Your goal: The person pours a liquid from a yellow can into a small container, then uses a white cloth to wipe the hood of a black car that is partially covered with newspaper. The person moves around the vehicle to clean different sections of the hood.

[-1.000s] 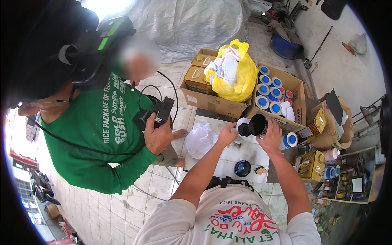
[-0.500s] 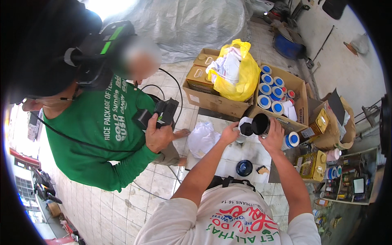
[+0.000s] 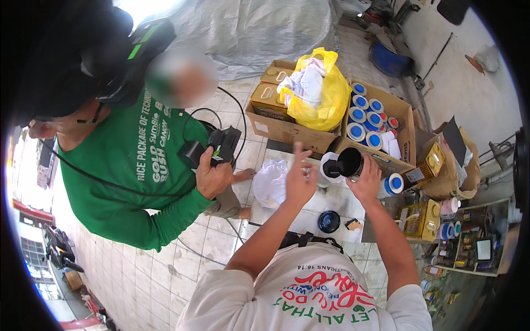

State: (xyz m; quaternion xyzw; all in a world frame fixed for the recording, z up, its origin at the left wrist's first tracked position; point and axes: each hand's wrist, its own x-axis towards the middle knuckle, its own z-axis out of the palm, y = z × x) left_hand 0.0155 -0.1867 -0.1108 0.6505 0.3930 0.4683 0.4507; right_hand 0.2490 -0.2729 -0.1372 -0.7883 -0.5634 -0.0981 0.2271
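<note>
My right hand (image 3: pixel 366 182) grips a can (image 3: pixel 351 163) with a black inside, its mouth tipped to the left. Under and beside that mouth stands a white cup (image 3: pixel 328 158) with black in it. My left hand (image 3: pixel 300 181) is just left of the cup, fingers apart and raised, with nothing in it. On the white-topped table (image 3: pixel 342 200), nearer to me, lie a dark round lid (image 3: pixel 329 221) and a small brown-and-black piece (image 3: pixel 353 224). A crumpled white cloth (image 3: pixel 270 185) rests at the left of the table.
Behind the table stand a carton (image 3: pixel 287 132) with gold tins and a yellow bag (image 3: pixel 331 102) of rags, and another carton (image 3: pixel 406 110) of blue-lidded cans. A blue-lidded can (image 3: pixel 393 183) and gold tin (image 3: pixel 420 220) stand right. A person in green (image 3: pixel 132 193) holds a black device at left.
My left hand has let go of the white cup and moved left, its fingers opening. My right hand still holds the tilted can, now slightly left and higher.
</note>
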